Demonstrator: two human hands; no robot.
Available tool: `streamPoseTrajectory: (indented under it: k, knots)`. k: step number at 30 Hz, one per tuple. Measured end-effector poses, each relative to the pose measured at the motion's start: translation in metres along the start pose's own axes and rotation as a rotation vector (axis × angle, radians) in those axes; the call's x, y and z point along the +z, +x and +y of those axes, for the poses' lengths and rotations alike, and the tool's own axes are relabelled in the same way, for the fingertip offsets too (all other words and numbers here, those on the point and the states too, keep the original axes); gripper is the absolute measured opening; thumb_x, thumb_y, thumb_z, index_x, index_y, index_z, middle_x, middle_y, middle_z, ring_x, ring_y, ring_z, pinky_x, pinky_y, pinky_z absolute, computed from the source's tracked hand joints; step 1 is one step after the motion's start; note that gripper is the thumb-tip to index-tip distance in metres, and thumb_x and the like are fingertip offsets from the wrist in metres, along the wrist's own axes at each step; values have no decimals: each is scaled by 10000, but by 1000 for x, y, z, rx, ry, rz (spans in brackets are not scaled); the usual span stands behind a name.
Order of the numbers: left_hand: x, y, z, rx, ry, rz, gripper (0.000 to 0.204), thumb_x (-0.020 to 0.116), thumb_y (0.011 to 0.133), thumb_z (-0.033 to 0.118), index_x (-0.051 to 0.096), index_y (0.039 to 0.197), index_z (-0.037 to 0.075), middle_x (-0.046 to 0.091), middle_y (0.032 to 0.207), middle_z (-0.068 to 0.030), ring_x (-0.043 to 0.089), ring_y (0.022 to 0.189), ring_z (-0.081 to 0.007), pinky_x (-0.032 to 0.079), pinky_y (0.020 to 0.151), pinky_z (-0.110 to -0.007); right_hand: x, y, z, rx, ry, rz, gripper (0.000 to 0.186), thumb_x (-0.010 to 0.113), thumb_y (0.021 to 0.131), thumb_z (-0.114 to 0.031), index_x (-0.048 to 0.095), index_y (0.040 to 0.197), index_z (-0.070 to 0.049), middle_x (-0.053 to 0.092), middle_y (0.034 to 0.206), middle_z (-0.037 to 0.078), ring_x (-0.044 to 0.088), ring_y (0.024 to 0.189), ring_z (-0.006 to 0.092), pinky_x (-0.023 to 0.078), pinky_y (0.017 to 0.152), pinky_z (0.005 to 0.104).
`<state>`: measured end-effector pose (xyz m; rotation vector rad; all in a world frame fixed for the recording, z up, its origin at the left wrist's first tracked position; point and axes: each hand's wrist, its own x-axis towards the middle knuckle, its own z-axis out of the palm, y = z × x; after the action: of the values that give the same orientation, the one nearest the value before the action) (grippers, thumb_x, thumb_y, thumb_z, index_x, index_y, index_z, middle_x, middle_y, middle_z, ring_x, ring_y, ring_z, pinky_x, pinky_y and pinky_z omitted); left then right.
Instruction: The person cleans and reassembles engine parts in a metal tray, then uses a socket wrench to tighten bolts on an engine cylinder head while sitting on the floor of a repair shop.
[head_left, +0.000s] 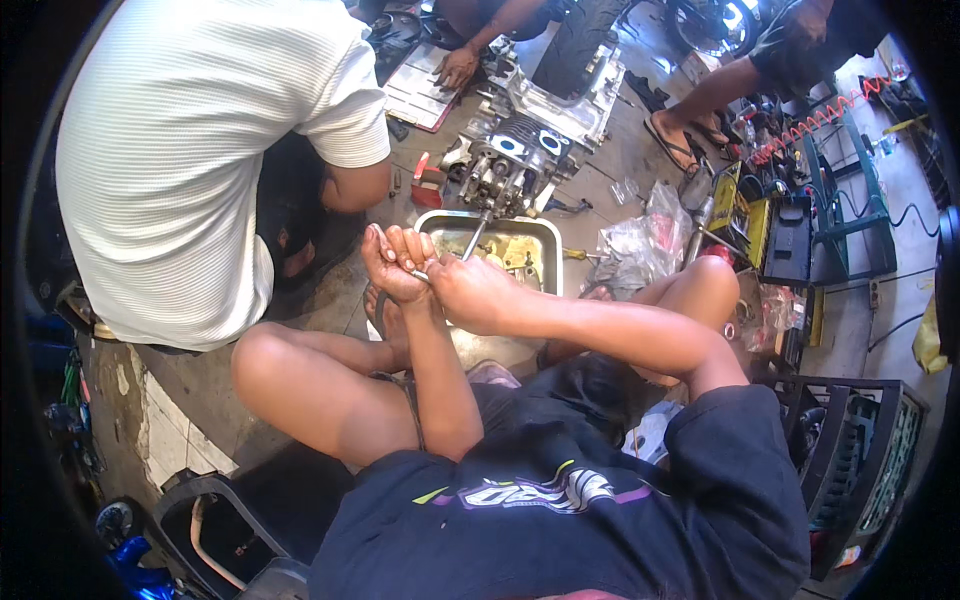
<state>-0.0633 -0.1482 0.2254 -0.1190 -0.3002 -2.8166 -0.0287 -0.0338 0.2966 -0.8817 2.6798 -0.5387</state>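
My right hand (478, 295) is closed around the handle of a T-handle wrench (476, 238), its metal shaft running up and away to the near end of the engine. My left hand (398, 262) is beside it, fingers curled on the handle's left end, palm partly turned up. The shaft's tip meets the motorcycle engine (510, 145), a grey metal block with a finned cylinder lying on the floor; the exact contact point is too small to make out. Under the shaft is a metal tray (556, 245) holding yellowish fluid and small parts.
A person in a white ribbed shirt (215, 150) squats close on my left. Another person's hand (457, 68) rests on a flat board (415, 92). Clear plastic bags (650, 235), a screwdriver (580, 254) and an open toolbox (790, 240) are at the right. A red coiled hose (820, 122) hangs beyond.
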Motion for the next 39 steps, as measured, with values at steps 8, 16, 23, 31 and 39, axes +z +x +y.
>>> streamPoseTrajectory:
  k: [8, 16, 23, 31, 39]
  knots:
    - [-20, 1, -10, -53, -119, -39, 418, 441, 1000, 274, 365, 607, 154, 308, 424, 0, 184, 326, -88, 203, 341, -253, -1, 4, 3, 43, -13, -34, 172, 582, 788, -63, 613, 890, 71, 667, 835, 242, 686, 765, 398, 557, 646, 488]
    - [-69, -15, -15, 4, -387, 100, 446, 442, 1000, 259, 358, 575, 150, 295, 395, 10, 134, 319, -96, 179, 332, -244, 10, 20, -11, -49, -142, -149, 150, 589, 775, -87, 681, 766, 31, 685, 779, 216, 702, 682, 346, 568, 607, 423]
    - [-77, -30, -32, -154, -97, 278, 424, 476, 987, 309, 385, 605, 150, 390, 475, 16, 242, 384, -74, 236, 380, -247, 32, -12, 18, 74, 13, -90, 194, 572, 846, -206, 657, 891, -38, 677, 750, 178, 703, 701, 330, 552, 579, 472]
    - [-36, 0, 9, -255, 194, 255, 404, 444, 997, 343, 417, 649, 138, 439, 546, 4, 317, 438, -102, 296, 433, -283, 30, 1, 18, -6, 213, 48, 361, 676, 733, -58, 539, 1067, -43, 645, 919, 201, 651, 886, 403, 522, 739, 484]
    - [-16, -1, 13, -425, 181, 15, 403, 394, 1012, 355, 445, 686, 124, 465, 575, -15, 346, 458, -136, 324, 467, -317, 75, 17, 48, 3, 234, 47, 274, 677, 738, -275, 681, 888, -46, 651, 753, 193, 631, 670, 354, 486, 592, 465]
